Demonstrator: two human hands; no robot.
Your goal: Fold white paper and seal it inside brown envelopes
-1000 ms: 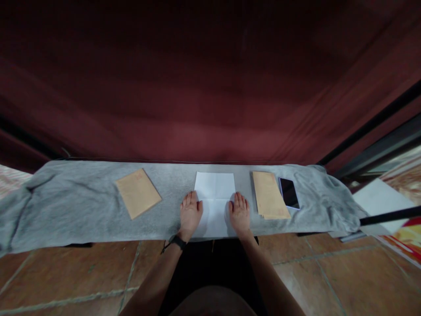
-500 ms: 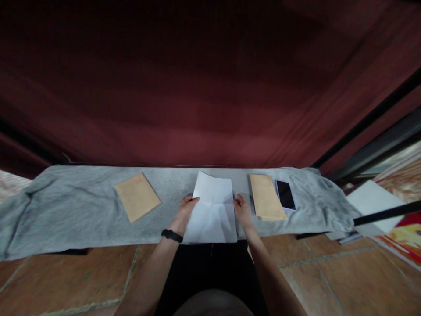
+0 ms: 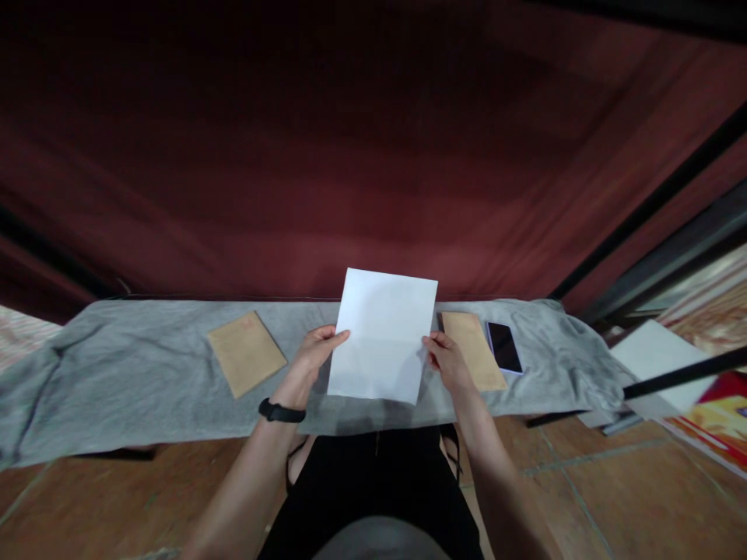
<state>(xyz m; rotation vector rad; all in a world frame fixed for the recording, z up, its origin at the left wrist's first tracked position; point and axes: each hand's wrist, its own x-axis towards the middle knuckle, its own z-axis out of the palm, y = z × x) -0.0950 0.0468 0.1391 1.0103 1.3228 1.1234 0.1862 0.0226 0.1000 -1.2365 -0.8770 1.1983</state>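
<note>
Spanning left grip (image 3: 313, 353) to right grip (image 3: 449, 361): white sheet (image 3: 384, 336), both side edges pinched

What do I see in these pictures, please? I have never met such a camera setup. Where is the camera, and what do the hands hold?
There is no machine here: these are a person's own bare hands. Every picture comes from one camera worn on that person's head, looking forward and down. The left hand, with a black band on its wrist, and the right hand hold a white sheet by its two side edges. It seems to be held above the grey cloth. On the cloth lie what look like brown envelopes: one on the left, and at least one on the right, with a phone beside it.
</note>
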